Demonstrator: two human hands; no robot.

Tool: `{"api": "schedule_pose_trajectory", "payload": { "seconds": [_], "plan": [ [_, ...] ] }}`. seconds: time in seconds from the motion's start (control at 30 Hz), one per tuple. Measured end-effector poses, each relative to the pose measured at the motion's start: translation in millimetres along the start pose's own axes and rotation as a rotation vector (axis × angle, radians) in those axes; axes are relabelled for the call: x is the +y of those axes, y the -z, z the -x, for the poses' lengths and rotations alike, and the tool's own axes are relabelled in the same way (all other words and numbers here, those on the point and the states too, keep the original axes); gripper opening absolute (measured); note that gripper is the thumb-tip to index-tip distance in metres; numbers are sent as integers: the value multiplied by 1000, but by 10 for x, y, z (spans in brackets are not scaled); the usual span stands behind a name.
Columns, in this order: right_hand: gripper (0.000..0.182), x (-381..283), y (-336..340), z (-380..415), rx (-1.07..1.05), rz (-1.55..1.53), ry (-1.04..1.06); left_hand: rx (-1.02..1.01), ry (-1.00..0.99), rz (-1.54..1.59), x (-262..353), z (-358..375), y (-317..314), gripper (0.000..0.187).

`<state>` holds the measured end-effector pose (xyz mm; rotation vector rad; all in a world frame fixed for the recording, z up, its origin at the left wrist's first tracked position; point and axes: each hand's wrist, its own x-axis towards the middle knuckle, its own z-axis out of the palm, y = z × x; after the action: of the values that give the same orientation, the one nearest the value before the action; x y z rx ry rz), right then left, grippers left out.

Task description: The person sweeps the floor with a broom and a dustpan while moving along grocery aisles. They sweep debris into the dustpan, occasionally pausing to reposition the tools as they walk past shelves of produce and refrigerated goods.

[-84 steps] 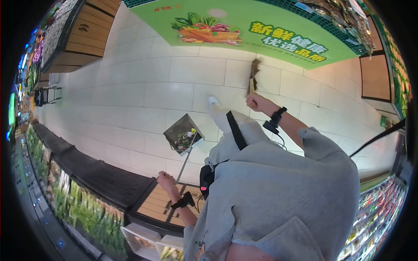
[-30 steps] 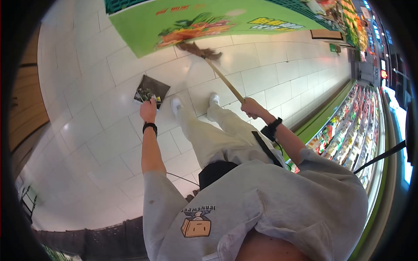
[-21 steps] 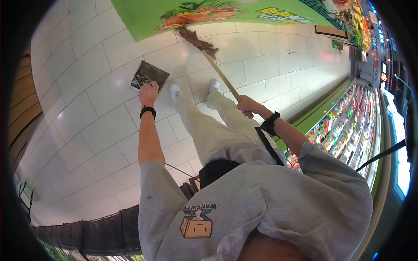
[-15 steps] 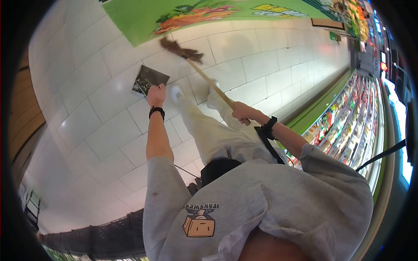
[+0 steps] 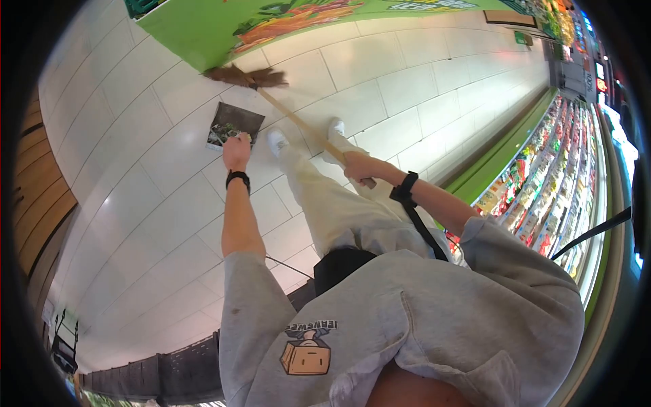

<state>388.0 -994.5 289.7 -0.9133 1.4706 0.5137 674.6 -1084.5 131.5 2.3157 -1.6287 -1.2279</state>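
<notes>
My left hand (image 5: 237, 150) is closed at the near side of a dark dustpan (image 5: 247, 120), seemingly around its handle, which is mostly hidden by the fist. Leafy green and pale scraps (image 5: 227, 133) lie in the pan. My right hand (image 5: 359, 167) wraps round the top of a broom's long wooden handle (image 5: 291, 117). The broom's brown bristle head (image 5: 251, 78) is on the far side of the dustpan, apart from it, near the corner of a green printed panel.
The green panel (image 5: 196, 37) bounds the tiled floor (image 5: 176, 163) at the far side. A refrigerated shelf of packed goods (image 5: 542, 183) runs along the right. My shoes (image 5: 277, 141) stand beside the dustpan. Curved wooden boards (image 5: 47, 197) lie at the left.
The broom head has swung left toward the panel's corner, beyond the dustpan. My right hand has shifted left with the handle. The dustpan stays almost in place.
</notes>
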Motion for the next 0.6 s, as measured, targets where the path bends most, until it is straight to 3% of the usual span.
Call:
{"api": "schedule_pose_trajectory", "payload": {
  "seconds": [0.07, 0.17, 0.27, 0.47, 0.53, 0.6],
  "plan": [
    [14, -66, -186, -93, -47, -4, 48, 23, -65, -54, -209, -132, -238, 46],
    [18, -48, -149, 207, -96, -383, -92, 1, 2, -33, -70, -85, -174, 46],
    [18, -39, 119, 526, -117, -320, -75, -51, -52, -25, -36, -91, -106, 47],
    [12, -111, -262, 519, -23, -178, -30, -4, -30, 36, -167, -54, -134, 48],
    [11, -175, -365, 342, -97, -445, -69, -15, 11, 42, -178, -99, -140, 48],
    [11, -214, -271, 296, -122, -477, -84, 11, 4, 9, -201, -151, -149, 48]
  ]
}}
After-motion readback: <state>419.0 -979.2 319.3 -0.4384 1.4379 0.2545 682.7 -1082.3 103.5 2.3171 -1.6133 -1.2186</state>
